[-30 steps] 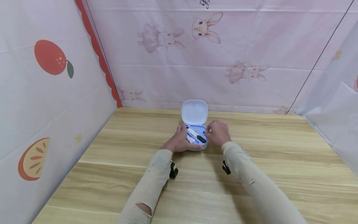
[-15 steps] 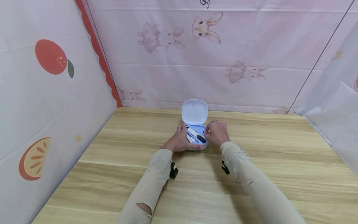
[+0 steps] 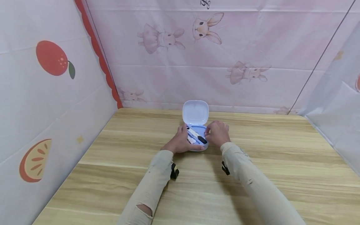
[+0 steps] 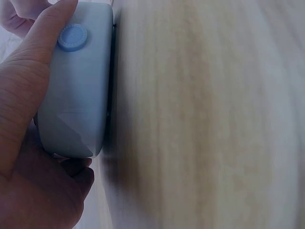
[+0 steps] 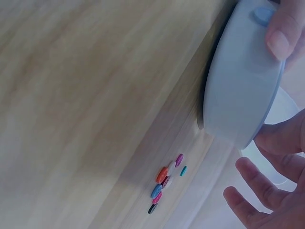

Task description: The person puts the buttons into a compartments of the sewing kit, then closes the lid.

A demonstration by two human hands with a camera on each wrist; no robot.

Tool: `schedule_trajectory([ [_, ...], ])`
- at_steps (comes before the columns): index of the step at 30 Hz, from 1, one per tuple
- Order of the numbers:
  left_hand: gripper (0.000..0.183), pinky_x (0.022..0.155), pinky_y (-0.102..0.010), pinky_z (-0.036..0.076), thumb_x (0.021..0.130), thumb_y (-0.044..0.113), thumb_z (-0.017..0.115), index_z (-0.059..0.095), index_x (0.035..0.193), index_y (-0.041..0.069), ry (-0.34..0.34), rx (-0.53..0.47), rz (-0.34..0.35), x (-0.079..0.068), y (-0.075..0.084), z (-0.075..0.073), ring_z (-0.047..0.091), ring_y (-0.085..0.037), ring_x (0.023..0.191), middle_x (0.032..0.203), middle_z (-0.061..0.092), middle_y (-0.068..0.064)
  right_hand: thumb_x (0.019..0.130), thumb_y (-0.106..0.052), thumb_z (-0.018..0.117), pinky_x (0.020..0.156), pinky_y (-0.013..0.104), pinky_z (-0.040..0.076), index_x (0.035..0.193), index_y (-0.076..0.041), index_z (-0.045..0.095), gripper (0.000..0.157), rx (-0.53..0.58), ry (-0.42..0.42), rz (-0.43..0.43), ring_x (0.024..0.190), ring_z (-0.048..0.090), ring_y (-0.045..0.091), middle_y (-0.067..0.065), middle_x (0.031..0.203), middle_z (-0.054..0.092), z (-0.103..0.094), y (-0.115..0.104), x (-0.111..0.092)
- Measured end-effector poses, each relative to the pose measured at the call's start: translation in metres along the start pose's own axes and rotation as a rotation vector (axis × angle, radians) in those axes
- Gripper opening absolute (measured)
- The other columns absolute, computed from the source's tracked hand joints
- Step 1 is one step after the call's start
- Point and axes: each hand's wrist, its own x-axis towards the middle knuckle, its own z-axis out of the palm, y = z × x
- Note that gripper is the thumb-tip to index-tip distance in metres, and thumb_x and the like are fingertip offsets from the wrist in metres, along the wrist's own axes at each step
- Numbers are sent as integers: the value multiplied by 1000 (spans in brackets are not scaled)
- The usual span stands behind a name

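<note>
A light-blue sewing case stands on the table with its pale lid raised. My left hand grips its left side, thumb along the front near a round blue button latch. Inside lies a slim white tool with a black end, set diagonally, beside a small white-and-pink piece. My right hand is bent over the right compartment, thumb and index finger at the rim. What lies between these fingertips is hidden. In the right wrist view its other fingers spread loosely apart.
Several small coloured buttons lie in a loose cluster on the wooden table, beyond the case in the right wrist view. A pink rabbit-print cloth hangs behind the table, and a white fruit-print cloth hangs at the left.
My right hand has shifted slightly left, further over the case's right compartment. A small dark spot by its fingertips is now mostly covered. The left hand and case have stayed put.
</note>
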Motion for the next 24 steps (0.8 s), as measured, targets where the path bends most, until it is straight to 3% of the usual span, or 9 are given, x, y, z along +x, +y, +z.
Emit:
schedule_trajectory([
  [13,142,107,-44,41,69,68,83,-8,163,14,3,-11,6,-1,0,0,40,-29,129,157,17,-15,77,-3,77,92,55,32,73,-10,76,8,-6,3,4,102,54,36,11,102,67,0,-2,-2],
  [20,141,106,-45,41,69,67,84,-8,163,14,7,-16,12,0,-1,1,41,-29,128,157,17,-15,81,-3,74,80,46,33,74,-8,77,9,29,61,-38,93,55,30,8,94,68,-2,0,-3],
  [24,141,107,-44,41,70,67,84,-8,163,13,9,-9,22,0,-2,1,40,-29,129,158,16,-15,81,-3,74,82,46,33,74,-8,77,9,26,31,-29,95,54,30,8,96,68,-1,1,-2],
])
